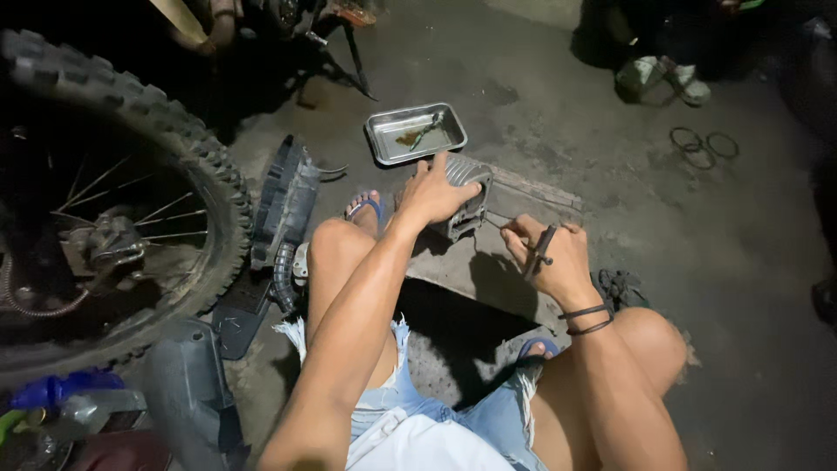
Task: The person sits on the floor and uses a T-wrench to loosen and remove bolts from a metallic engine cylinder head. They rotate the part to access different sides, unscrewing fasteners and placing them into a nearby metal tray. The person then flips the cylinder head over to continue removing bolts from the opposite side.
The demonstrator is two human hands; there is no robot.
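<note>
engine cylinder (pixel 465 196): grey metal block with cooling fins, standing on a concrete slab on the floor, just below a metal tray, left side covered by the left hand (pixel 433 194) | thin dark rod-like tool (pixel 540 251): short, tilted, gripped in the right hand (pixel 551 259), just right of the cylinder, tip pointing toward it
</note>
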